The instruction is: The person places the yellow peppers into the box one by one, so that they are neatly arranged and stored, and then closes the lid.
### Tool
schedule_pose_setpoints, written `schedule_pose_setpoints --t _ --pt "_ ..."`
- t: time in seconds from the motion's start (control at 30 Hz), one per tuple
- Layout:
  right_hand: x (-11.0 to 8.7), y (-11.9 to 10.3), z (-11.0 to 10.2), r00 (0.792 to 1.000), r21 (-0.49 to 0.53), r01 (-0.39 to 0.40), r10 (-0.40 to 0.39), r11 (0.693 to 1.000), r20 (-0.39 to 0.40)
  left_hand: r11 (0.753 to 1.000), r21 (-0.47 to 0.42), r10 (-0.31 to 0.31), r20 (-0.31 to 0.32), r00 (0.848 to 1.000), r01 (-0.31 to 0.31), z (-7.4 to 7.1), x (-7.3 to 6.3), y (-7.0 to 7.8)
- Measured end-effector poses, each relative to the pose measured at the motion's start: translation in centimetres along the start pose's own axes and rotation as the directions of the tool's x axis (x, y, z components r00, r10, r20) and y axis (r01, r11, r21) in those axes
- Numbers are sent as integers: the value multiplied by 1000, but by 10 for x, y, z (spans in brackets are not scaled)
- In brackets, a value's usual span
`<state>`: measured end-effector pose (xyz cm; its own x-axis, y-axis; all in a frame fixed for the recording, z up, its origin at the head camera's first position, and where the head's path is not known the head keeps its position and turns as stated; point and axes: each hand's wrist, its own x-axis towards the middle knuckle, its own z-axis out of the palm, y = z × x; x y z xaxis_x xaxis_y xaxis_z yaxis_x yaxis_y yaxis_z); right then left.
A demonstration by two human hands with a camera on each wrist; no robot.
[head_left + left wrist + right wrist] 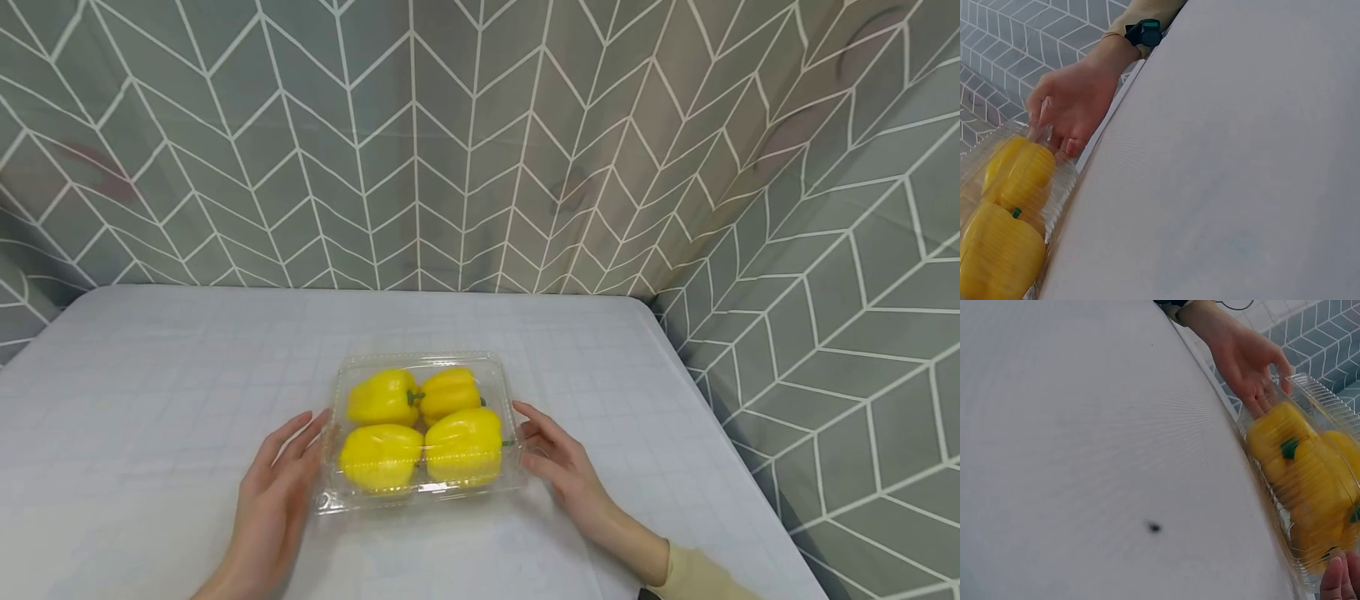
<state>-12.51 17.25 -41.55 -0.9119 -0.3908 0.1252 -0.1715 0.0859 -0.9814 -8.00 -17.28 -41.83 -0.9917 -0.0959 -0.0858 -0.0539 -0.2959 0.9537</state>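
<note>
A clear plastic clamshell box (416, 497) lies on the table, its lid over several yellow bell peppers (462, 446) with green stems. My left hand (273, 492) holds the box's left side, fingers along the edge. In the right wrist view that left hand (1244, 362) has its thumb by the lid and its fingers low on the wall. On the other side, my right hand (566, 471) holds the right edge between thumb and fingers. The left wrist view shows this right hand (1075, 103) at the box's far end, partly behind the plastic.
A white cloth (187, 375) covers the table. Grey curtains (450, 167) with white zigzag lines hang behind it and along the right side. A dark wrist device (1144, 32) sits at the right sleeve's cuff.
</note>
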Motion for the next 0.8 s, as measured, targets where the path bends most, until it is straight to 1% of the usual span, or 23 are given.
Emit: schedule_pose_setpoints --t 0.2,0.33,0.5,0.67,0.8 --pt "-3 2 0 994 94 44 -53 995 97 999 43 -31 -28 999 32 3 -1 0" --pt "-4 2 -1 988 154 47 -69 987 137 998 56 -30 -34 999 32 3 -1 -3" --pt "-5 3 -1 985 207 63 -93 976 142 996 81 -25 -40 999 28 5 -1 -6" --pt "-6 4 0 989 249 32 -67 968 134 997 74 7 -41 999 -4 6 -1 -7" --pt "-6 3 0 991 279 -6 -32 960 130 996 86 -9 -47 999 13 7 -1 -7"
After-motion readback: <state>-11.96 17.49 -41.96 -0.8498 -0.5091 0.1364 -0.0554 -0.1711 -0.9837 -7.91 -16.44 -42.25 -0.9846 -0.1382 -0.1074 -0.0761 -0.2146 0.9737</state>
